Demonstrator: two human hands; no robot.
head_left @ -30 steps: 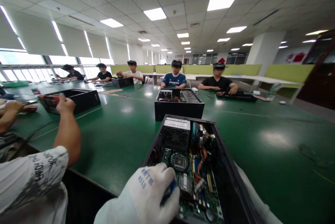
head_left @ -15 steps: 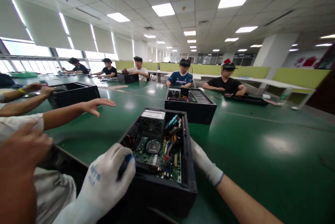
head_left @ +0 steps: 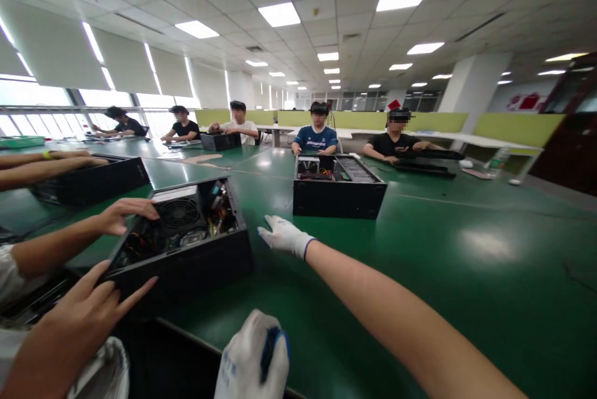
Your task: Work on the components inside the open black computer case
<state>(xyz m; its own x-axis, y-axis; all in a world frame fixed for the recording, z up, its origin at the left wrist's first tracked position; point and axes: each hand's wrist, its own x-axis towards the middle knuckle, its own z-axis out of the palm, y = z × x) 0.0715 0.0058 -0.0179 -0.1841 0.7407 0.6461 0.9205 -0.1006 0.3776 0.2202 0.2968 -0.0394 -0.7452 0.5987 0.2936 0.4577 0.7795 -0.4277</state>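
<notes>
My left hand [head_left: 249, 362], in a white glove, is closed around a blue-and-black object [head_left: 268, 352] at the bottom middle; the fingers hide most of it. My gloved right hand [head_left: 284, 237] reaches over the green table with its fingers stretched out, apart from everything. Left of it is an open black computer case [head_left: 186, 265] with a power supply [head_left: 180, 215], coloured wires and a board inside. A neighbour's bare hand [head_left: 128, 212] touches the case's far left rim, and another bare hand [head_left: 88, 312] is at its near left corner.
A second open computer case [head_left: 338, 199] stands ahead on the green table [head_left: 443, 287]. Another case [head_left: 107, 178] is at the left under a co-worker's arms. Several people work across the table. A bottle [head_left: 498, 161] stands at the far right.
The computer case has shifted left and turned, away from my hands and into the neighbour's. My right hand has let go of its side; my left hand has moved right and down. The view has shifted slightly.
</notes>
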